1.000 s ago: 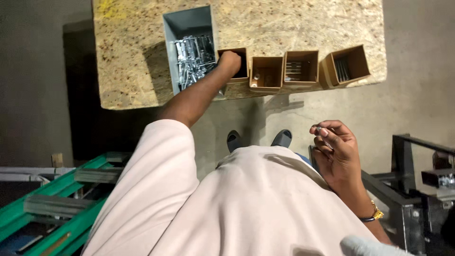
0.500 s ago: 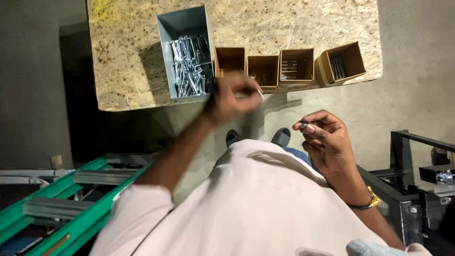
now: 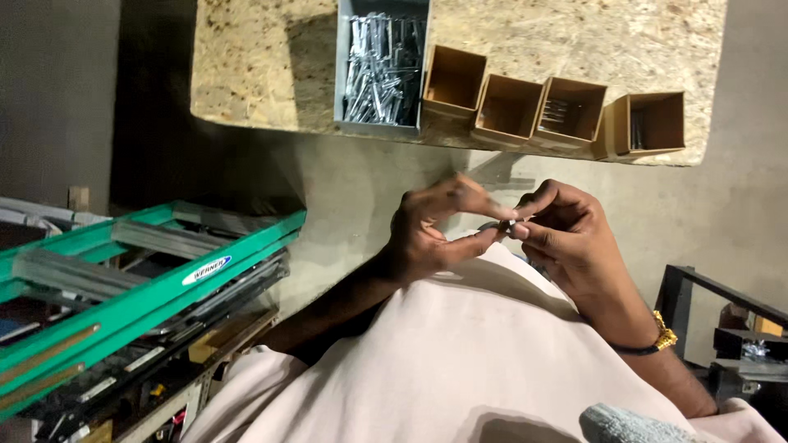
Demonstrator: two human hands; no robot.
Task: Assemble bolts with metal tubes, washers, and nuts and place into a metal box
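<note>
While hands meet, small metal part (image 3: 509, 225) pinched between fingertips.

Beyond where I pinch, a speckled board tabletop (image 3: 271, 74) fills the upper view. On its near edge sits a grey metal bin (image 3: 382, 66) full of shiny metal pieces, and to the right of it a row of four small brown cardboard boxes (image 3: 558, 111). Between that edge and my grip lies a bare grey concrete floor (image 3: 353, 189). Off to my left is a green ladder (image 3: 139, 279). Low on my right stands a dark metal frame (image 3: 714, 303). The light is dim and warm.
</note>
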